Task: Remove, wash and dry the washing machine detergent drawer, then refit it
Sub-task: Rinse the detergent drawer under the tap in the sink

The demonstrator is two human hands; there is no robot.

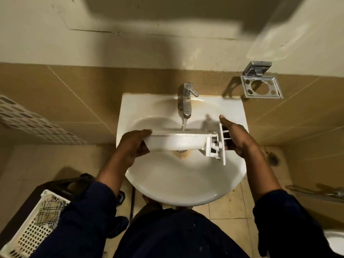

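The white plastic detergent drawer (178,141) lies lengthwise across the white wash basin (178,183), turned on its side under the chrome tap (186,99). A thin stream of water (183,125) runs from the tap onto the drawer's upper edge. My left hand (133,144) grips the drawer's left end, thumb on top and fingers underneath. My right hand (234,138) holds the right end, behind the drawer's front panel (222,144), with the thumb pointing up towards the wall.
A chrome soap holder (260,83) hangs on the tiled wall at upper right. A white slatted basket (31,228) holding a checked cloth sits on a dark stand at lower left. A floor drain (272,159) lies right of the basin.
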